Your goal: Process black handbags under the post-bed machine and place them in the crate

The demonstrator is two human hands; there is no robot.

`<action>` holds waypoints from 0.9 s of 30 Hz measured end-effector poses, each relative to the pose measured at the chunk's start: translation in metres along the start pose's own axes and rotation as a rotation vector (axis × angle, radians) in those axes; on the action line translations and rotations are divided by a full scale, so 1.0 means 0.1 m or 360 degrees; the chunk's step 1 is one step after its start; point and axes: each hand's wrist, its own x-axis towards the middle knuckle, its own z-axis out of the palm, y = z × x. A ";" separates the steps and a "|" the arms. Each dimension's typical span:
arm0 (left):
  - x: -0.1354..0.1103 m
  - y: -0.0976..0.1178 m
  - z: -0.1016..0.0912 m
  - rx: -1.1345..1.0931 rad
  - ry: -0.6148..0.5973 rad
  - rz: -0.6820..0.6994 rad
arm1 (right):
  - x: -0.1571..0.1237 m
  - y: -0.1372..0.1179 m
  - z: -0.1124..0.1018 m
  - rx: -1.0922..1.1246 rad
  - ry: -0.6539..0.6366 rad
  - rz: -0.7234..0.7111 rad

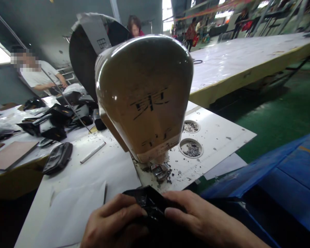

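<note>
Between my hands is a glossy black piece [151, 201], maybe leather or plastic; its lower part is lost in shadow and its exact kind cannot be made out. My left hand [116, 220] grips its left side, fingers curled over the edge. On the other side, my right hand [188, 210] pinches it between thumb and fingers. Just beyond the piece stands a beige machine head [144, 96] with dark characters on its front, resembling a sewing machine. A small metal part [159, 171] sits under the head, apart from the black piece, with dark scraps around it.
White paper [74, 210], a white pen-like stick [93, 152] and a dark pouch [58, 158] lie left on the white worktop [222, 137]. Two round recesses hold scraps. A blue bin [279, 182] stands right. Black bags [51, 120] are heaped left; people work behind.
</note>
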 end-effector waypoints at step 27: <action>0.65 -0.33 0.27 0.0534 -0.0028 -0.0237 | 0.29 0.47 0.14 0.0767 0.0271 0.0152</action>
